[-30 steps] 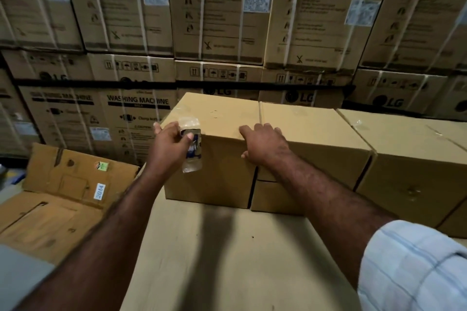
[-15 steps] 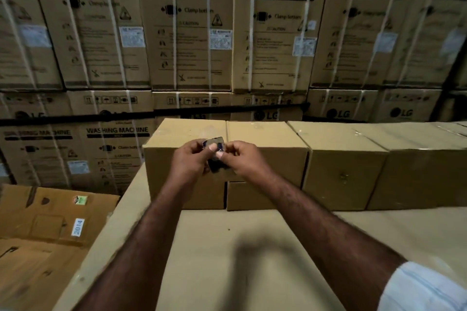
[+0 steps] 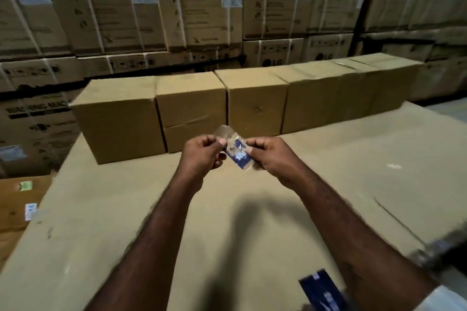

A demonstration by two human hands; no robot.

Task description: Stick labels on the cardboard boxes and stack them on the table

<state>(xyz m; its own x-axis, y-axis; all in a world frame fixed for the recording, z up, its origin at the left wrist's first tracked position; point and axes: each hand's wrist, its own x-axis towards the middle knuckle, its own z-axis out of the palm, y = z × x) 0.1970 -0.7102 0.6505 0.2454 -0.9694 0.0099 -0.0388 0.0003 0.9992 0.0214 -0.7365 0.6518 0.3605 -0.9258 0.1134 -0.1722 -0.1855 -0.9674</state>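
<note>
Both hands have drawn back from the cardboard boxes (image 3: 118, 118) and now hover above the worktop (image 3: 101, 209). The left hand (image 3: 202, 153) pinches clear film lifting off a small blue label (image 3: 237, 153). The right hand (image 3: 271, 156) pinches its other edge, in front of the row.

This is a storeroom for goods. Big washing machine boxes (image 3: 161, 2) with straps fill the whole back wall, and plain boxes (image 3: 192, 108) sit across the middle.
</note>
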